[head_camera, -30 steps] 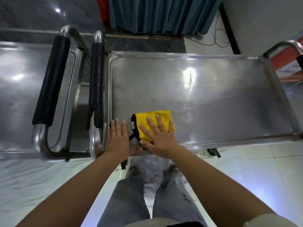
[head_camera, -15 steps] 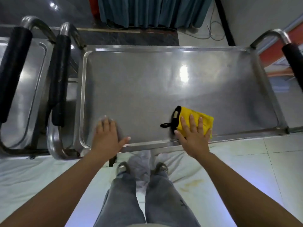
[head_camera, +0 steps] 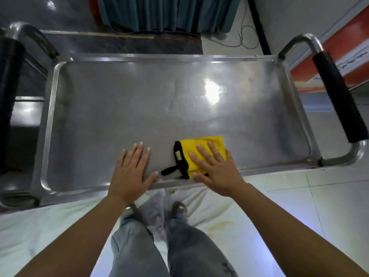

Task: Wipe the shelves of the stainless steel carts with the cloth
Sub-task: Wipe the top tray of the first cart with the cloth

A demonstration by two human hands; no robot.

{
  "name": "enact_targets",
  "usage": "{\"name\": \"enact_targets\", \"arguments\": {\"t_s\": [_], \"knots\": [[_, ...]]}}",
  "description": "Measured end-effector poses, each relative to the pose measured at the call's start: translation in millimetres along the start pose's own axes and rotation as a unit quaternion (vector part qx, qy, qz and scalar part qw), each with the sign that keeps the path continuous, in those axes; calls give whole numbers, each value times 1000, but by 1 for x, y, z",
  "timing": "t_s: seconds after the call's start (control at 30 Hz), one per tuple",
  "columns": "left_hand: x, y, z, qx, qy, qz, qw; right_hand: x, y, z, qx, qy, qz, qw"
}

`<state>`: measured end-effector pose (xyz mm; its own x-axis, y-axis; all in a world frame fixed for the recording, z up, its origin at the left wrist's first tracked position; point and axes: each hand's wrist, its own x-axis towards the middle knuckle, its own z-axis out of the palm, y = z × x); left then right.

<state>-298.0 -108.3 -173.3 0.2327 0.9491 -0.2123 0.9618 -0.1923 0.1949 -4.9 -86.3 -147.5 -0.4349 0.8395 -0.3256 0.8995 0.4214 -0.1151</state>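
A folded yellow cloth with a black edge and loop lies on the top shelf of a stainless steel cart, near the shelf's front rim. My right hand presses flat on the cloth with straight fingers. My left hand rests flat on the bare shelf just left of the cloth, its thumb by the front rim. A second cart stands at the far left, mostly cut off by the frame's edge.
The cart has a black-padded handle on its right end and another black handle at the left edge. A teal curtain and a cable hang behind. My legs stand on white tiled floor.
My right hand has slid the cloth rightward along the front of the shelf. My left hand has moved right from the shelf's left corner toward the middle.
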Motion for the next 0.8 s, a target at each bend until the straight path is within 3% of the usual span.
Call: {"name": "enact_targets", "arguments": {"t_s": [0.27,0.47,0.67,0.8], "knots": [[5,-6,12,-19,57,-7,998,71,-37,0,122,50,161,978],[8,-9,13,-9,66,-16,998,161,-62,-30,87,47,79,992],[13,-9,11,-2,60,-18,998,209,-29,-48,31,47,-17,998],[12,-9,9,0,54,-15,998,180,11,-36,8,108,58,992]]}}
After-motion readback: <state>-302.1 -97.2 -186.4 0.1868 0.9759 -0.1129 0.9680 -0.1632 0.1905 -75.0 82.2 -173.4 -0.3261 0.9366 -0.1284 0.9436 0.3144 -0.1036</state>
